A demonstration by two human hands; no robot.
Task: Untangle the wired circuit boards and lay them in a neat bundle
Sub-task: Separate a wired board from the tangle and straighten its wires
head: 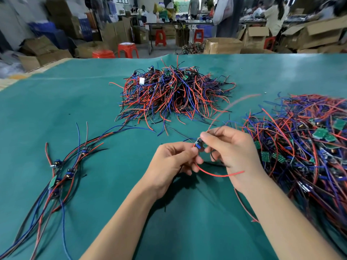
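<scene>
A small wired circuit board (199, 144) with red, blue and black leads is held above the green mat (93, 102) at centre. My left hand (172, 162) pinches it from the left, and my right hand (232, 152) pinches it from the right. One red lead (221, 174) curls below my right hand. A laid-out bundle of several boards (62, 171) with straightened wires lies at the left. A tangled pile (172, 91) sits at centre back. A larger tangled heap (304, 147) fills the right side.
The mat's far edge (187, 56) runs across the middle of the view. Beyond it are red stools (127, 49), cardboard boxes (223, 45) and people at distant benches. A blurred red wire (236, 104) arcs up from my right hand.
</scene>
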